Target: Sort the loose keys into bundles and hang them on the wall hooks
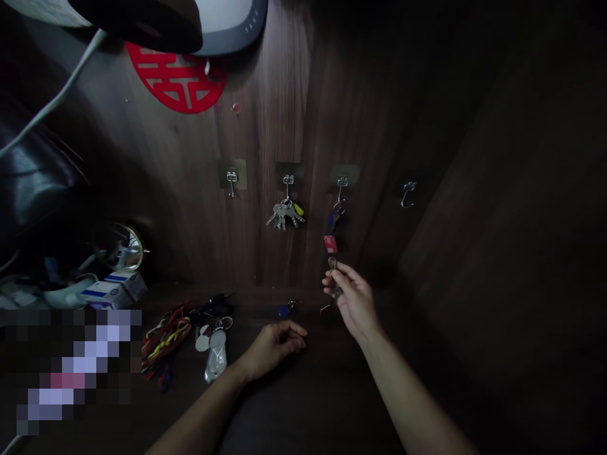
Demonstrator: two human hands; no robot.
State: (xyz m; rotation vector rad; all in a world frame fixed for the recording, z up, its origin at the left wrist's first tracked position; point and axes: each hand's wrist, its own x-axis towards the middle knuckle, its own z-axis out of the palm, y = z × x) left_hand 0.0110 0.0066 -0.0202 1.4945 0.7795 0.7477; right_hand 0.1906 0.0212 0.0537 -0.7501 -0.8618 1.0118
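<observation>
My right hand [353, 300] pinches a key ring [332, 265] just below the row of wall hooks. Something small and dark hangs from it under my fingers, partly hidden. My left hand [279, 344] lies low over the dark surface, fingers loosely bent and apart, with nothing in it. Just beyond its fingertips sits a blue key fob [284, 310] on a small metal ring. A bunch of keys [286, 213] with a yellow tag hangs on the second hook. On the third hook hang a blue fob [336, 218] and a red tag [331, 244].
Bare metal hooks are at the left [232, 183] and right [408, 194] of the row. Left of my hand lie a silver keychain [217, 355], colourful cords [167, 338] and black keys [218, 305]. Small boxes [114, 289] and a round mirror [121, 246] stand farther left.
</observation>
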